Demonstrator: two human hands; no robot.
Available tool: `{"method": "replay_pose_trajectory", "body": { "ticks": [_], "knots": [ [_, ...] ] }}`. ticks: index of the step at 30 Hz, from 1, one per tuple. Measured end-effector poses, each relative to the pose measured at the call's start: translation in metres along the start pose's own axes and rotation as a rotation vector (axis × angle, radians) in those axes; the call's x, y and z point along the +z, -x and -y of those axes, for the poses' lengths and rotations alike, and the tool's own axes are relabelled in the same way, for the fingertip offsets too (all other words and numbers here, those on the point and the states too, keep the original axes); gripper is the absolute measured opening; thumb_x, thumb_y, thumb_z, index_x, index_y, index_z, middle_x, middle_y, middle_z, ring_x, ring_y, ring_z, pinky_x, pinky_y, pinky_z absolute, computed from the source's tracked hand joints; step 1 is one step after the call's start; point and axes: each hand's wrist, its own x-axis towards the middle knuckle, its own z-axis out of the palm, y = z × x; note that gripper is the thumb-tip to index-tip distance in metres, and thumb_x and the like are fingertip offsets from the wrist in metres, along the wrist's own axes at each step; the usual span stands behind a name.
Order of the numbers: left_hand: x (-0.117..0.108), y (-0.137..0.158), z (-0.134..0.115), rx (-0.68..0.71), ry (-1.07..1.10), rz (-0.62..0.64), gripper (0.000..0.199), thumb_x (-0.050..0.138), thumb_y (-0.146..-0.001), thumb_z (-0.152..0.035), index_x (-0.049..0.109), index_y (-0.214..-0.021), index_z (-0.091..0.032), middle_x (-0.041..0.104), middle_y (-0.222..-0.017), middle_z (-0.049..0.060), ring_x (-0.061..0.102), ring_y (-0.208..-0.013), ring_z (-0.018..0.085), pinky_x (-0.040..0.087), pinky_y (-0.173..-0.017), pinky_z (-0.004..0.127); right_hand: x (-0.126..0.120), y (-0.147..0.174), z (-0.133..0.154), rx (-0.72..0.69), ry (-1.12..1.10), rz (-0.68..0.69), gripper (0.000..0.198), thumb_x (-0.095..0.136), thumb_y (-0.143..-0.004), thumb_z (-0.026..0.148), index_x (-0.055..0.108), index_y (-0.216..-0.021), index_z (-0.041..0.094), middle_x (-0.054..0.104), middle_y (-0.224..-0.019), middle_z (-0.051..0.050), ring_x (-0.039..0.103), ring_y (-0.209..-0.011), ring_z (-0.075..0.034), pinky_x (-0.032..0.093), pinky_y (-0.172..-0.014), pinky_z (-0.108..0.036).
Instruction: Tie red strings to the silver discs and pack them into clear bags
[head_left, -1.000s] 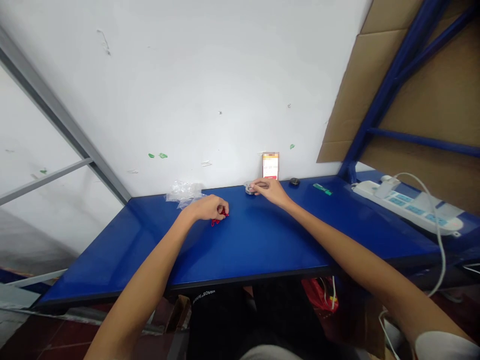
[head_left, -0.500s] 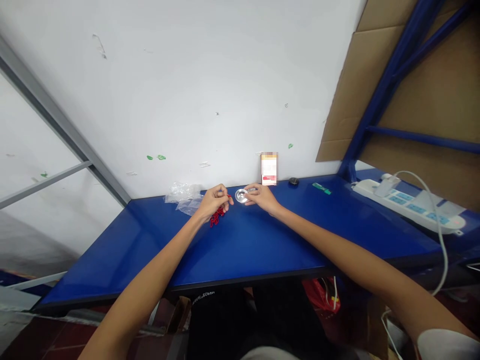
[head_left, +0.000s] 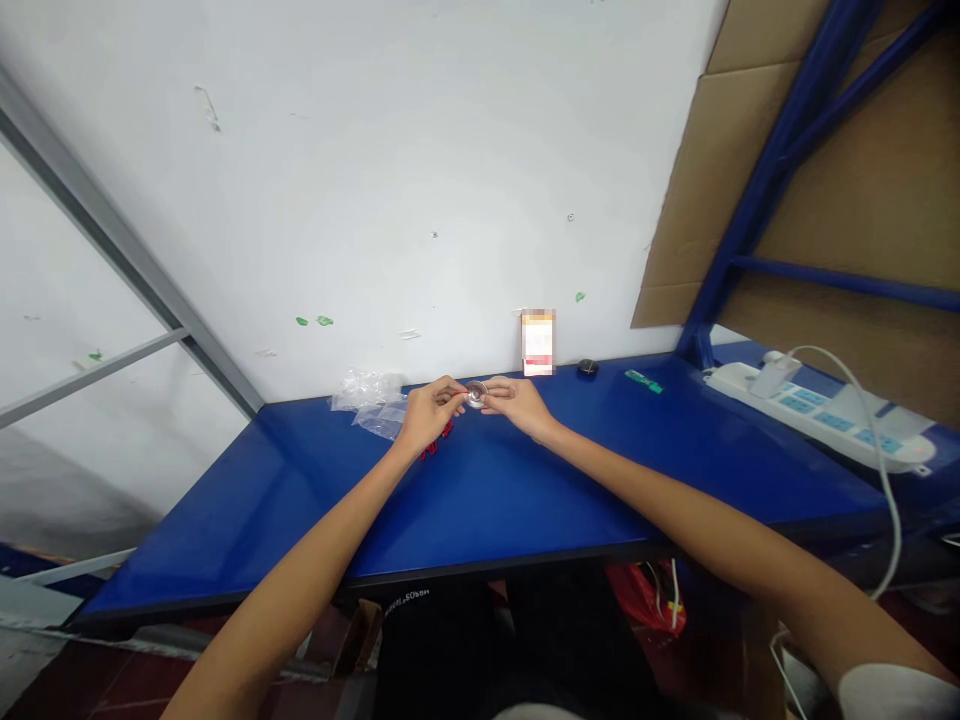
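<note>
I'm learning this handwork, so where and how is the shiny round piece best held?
Probably pinched by the rim from the right, where the right hand grips the shiny round piece: that curved edge lies nearest this hand, while the left hand, holding a small red item, crowds the left side.

Upright phone (head_left: 538, 345) by the wall (head_left: 375, 200), white power strip (head_left: 817, 416) at right.

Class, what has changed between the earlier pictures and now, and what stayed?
The right hand brought the shiny disc leftward and closer in. The left hand took a red piece from the red pile and moved right, up to the disc. The phone, plastic bags and power strip stayed put.
</note>
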Motion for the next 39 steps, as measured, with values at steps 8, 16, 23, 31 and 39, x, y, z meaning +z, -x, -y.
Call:
{"method": "replay_pose_trajectory", "body": {
  "ticks": [8, 16, 23, 31, 39],
  "knots": [
    [0.003, -0.003, 0.008, -0.104, 0.112, -0.063, 0.029, 0.087, -0.079, -0.043, 0.082, -0.089, -0.017, 0.08, -0.084, 0.009, 0.075, -0.076, 0.023, 0.06, -0.074, 0.034, 0.003, 0.002, 0.001, -0.053, 0.021, 0.015, 0.046, 0.091, -0.075, 0.046, 0.08, -0.109, 0.016, 0.083, -0.104, -0.011, 0.081, -0.096, -0.027, 0.069, -0.089, -0.044],
    [0.006, -0.001, 0.007, -0.092, 0.031, -0.115, 0.022, 0.084, -0.082, -0.038, 0.081, -0.092, -0.019, 0.081, -0.094, 0.007, 0.076, -0.085, 0.022, 0.06, -0.083, 0.034, 0.007, 0.004, 0.0, -0.118, 0.083, -0.002, 0.041, 0.089, -0.077, 0.04, 0.081, -0.111, 0.019, 0.082, -0.109, -0.009, 0.08, -0.1, -0.026, 0.068, -0.094, -0.044],
    [0.007, 0.0, 0.002, -0.147, 0.039, -0.138, 0.025, 0.086, -0.08, -0.04, 0.081, -0.091, -0.018, 0.081, -0.088, 0.007, 0.076, -0.08, 0.023, 0.061, -0.077, 0.033, 0.008, 0.007, 0.004, -0.162, 0.169, 0.008, 0.04, 0.087, -0.08, 0.037, 0.081, -0.116, 0.02, 0.082, -0.115, -0.009, 0.079, -0.108, -0.027, 0.063, -0.104, -0.045],
    [0.007, 0.002, 0.002, -0.127, 0.018, -0.145, 0.023, 0.083, -0.082, -0.038, 0.081, -0.092, -0.018, 0.081, -0.089, 0.007, 0.076, -0.081, 0.022, 0.059, -0.074, 0.031, 0.014, 0.013, 0.01, -0.162, 0.166, 0.016, 0.031, 0.075, -0.092, 0.038, 0.083, -0.118, 0.024, 0.081, -0.118, -0.005, 0.08, -0.107, -0.027, 0.065, -0.102, -0.048],
    [0.012, 0.003, 0.001, -0.198, 0.142, -0.119, 0.027, 0.088, -0.078, -0.041, 0.081, -0.088, -0.016, 0.08, -0.085, 0.008, 0.076, -0.079, 0.023, 0.062, -0.079, 0.035, 0.01, 0.014, 0.01, -0.227, 0.265, -0.007, 0.027, 0.073, -0.092, 0.043, 0.086, -0.11, 0.027, 0.082, -0.105, -0.004, 0.081, -0.09, -0.026, 0.069, -0.089, -0.044]
  ]
}}
